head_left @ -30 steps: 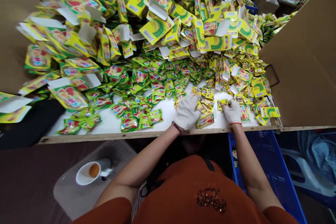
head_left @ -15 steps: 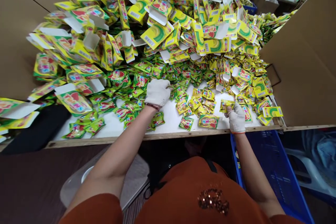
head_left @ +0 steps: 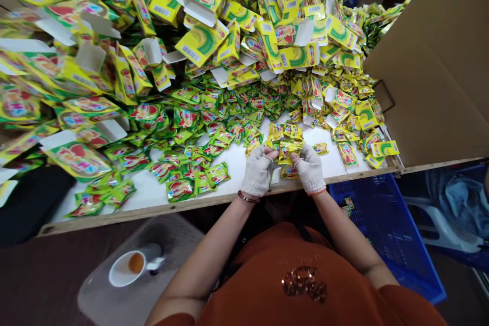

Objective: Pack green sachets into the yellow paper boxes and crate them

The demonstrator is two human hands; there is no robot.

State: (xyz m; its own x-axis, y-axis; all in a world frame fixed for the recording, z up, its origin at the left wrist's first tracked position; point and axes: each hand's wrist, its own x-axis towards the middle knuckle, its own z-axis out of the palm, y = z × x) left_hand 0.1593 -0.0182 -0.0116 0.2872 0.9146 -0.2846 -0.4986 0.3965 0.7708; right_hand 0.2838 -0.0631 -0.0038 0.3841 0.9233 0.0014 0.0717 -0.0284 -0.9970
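Note:
In the head view, my right hand (head_left: 311, 170), in a white knitted glove, pinches a small yellow sachet (head_left: 289, 151) with thumb and fingers. My left hand (head_left: 257, 172), gloved the same way, is closed, its fingertips at that sachet's left edge. Whether another sachet lies behind it is hidden. Just below the held sachet, a yellow-green printed box (head_left: 289, 171) lies flat, partly covered. More yellow sachets (head_left: 292, 131) rest beyond my hands, and green sachets (head_left: 180, 189) with red fruit prints are spread to the left.
A high heap of printed boxes (head_left: 202, 43), several with flaps up, fills the table's back. Cardboard (head_left: 428, 71) walls the right side. Below the wooden edge (head_left: 351, 177) stand a blue crate (head_left: 401, 244) and a stool (head_left: 99, 285) bearing a white cup (head_left: 126, 269).
My left hand has come from the green sachets toward me and right. My right hand has moved left with the yellow sachet, so the hands now meet. The view has shifted.

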